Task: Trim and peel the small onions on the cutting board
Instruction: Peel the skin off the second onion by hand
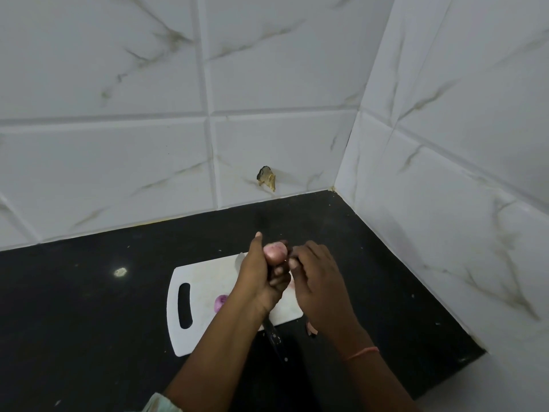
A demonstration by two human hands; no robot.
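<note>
A white cutting board with a handle slot lies on the black counter. My left hand is raised over it, shut on a small pinkish onion held at the fingertips. My right hand is beside it, its fingertips pinching the skin at the onion's right side. A peeled purple onion rests on the board, partly hidden by my left wrist. A black-handled knife lies under my left forearm, its handle sticking over the board's near edge.
A scrap of onion peel lies on the black counter just right of the board. White tiled walls meet in a corner behind and to the right. A chipped hole marks the back wall.
</note>
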